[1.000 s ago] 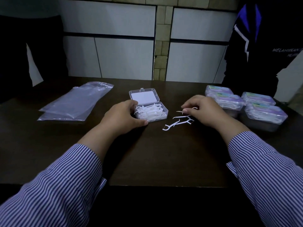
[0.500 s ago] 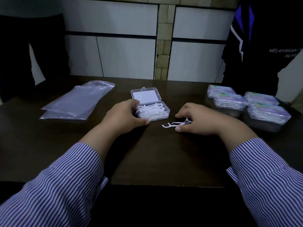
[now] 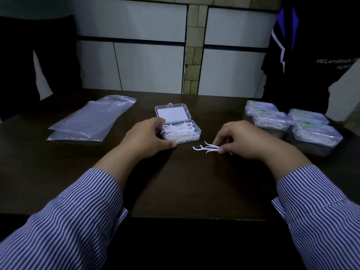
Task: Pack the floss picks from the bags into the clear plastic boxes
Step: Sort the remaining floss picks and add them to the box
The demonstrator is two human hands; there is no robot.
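Loose picks [image 3: 206,148] lie on the worktop [image 3: 175,182] just right of the open box [image 3: 182,133], pinched by the right hand [image 3: 243,140]. Left hand [image 3: 148,138] grips the box's left end. Four shut boxes [image 3: 292,123] sit far right, bags [image 3: 89,121] left.

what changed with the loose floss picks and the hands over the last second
The right hand raked the scattered floss picks together toward the person and now pinches them in a bunch. The left hand kept hold of the open box; bags and closed boxes stayed put.
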